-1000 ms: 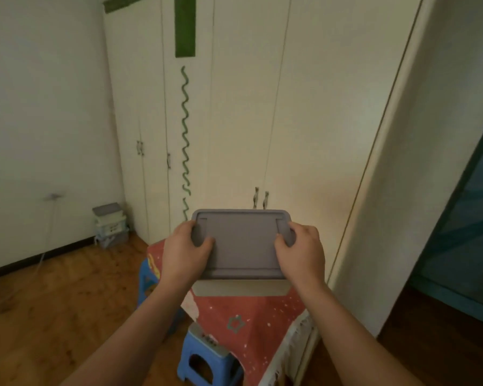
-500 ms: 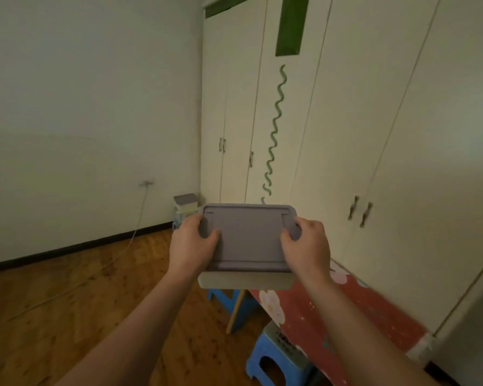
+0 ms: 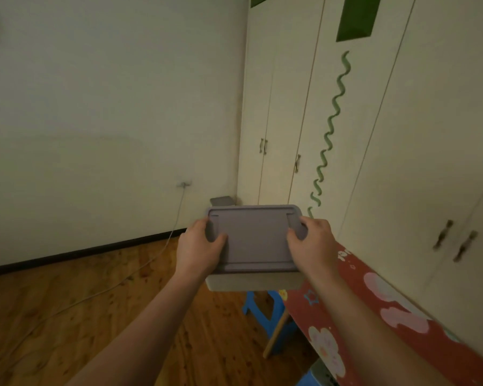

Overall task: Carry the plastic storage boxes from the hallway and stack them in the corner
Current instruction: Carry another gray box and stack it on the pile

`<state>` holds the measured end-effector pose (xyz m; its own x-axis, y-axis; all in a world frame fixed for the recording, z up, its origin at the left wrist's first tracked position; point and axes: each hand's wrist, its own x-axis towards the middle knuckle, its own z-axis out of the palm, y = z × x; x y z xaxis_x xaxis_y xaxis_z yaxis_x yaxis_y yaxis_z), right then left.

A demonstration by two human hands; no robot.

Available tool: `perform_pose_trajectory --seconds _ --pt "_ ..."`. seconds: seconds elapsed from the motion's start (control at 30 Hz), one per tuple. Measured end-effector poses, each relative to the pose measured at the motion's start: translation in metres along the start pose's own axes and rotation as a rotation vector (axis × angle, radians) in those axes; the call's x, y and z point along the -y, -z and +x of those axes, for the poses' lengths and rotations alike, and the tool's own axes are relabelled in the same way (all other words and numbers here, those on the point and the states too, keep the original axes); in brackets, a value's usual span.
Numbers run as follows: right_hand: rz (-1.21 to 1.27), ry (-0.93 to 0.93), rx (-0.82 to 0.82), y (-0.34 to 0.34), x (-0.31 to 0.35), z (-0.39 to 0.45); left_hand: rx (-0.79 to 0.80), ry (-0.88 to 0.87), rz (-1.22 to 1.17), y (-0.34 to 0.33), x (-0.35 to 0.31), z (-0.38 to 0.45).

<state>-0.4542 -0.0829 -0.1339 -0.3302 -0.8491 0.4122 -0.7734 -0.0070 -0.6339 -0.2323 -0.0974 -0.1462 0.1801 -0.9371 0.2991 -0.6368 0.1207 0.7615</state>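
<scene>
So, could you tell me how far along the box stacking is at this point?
At least one lidded box already sits in the far corner, mostly hidden. In hand: the grey-lidded storage box, gripped at its ends by the left hand and right hand. Left: crossing the wooden floor and stacking it there.

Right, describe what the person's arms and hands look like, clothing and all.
Both forearms are bare, with no sleeves in view. The left hand and right hand wear no gloves, and no rings, watch or bracelet show on the fingers or wrists.
</scene>
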Motion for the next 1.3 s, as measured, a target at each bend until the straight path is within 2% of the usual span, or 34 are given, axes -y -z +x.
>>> perform_pose_trajectory --seconds 0.37,0.77,0.93,1.1,1.3 --pt "0.007 -0.002 0.029 -0.098 -0.004 0.165 -0.03 -0.007 0.047 -0.053 0.009 0.171" --pt "0.03 0.042 0.088 -0.226 0.017 0.288 -0.062 0.109 0.036 -0.088 0.075 0.32" --pt "0.035 0.022 0.082 -0.285 0.032 0.35 -0.074 0.089 0.049 -0.103 0.102 0.406" --pt "0.021 0.016 0.046 -0.337 0.059 0.413 -0.051 0.087 0.05 -0.106 0.123 0.495" --pt "0.013 -0.04 0.064 -0.383 0.063 0.474 0.007 0.054 0.066 -0.123 0.137 0.576"
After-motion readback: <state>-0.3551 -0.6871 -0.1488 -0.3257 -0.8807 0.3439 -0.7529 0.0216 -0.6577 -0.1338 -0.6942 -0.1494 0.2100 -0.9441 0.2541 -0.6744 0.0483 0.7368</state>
